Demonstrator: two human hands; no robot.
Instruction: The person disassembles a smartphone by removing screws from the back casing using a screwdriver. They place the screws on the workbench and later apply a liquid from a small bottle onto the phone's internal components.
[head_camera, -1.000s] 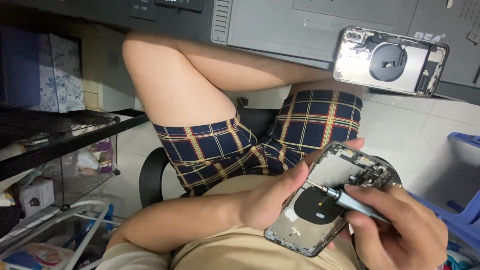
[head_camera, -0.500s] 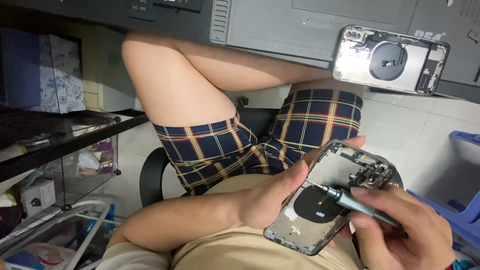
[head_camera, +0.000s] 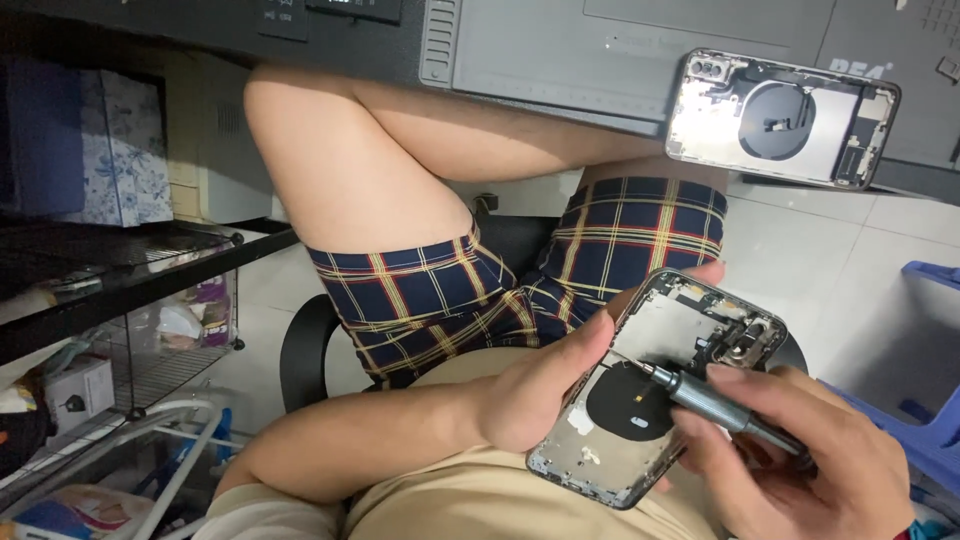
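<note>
Left hand: the left hand (head_camera: 545, 385) cupped the opened phone housing (head_camera: 655, 385) from its left edge, thumb along the near rim, fingertips (head_camera: 705, 273) curled over the far rim; fingers closed on the housing.
Right hand: the right hand (head_camera: 800, 465) pinched a grey precision screwdriver (head_camera: 715, 405) like a pen, fingers closed round its barrel.
Tip: rested on the black round coil (head_camera: 630, 400), just beyond the right fingertips.
Housing: tilted above the lap, between both hands.
Edges: plaid shorts (head_camera: 480, 290) lay beyond the left fingers; the desk edge (head_camera: 540, 60) and a second open phone housing (head_camera: 780, 120) stood well beyond.
Open room: pale floor tiles (head_camera: 800, 250) beyond the fingertips.
</note>
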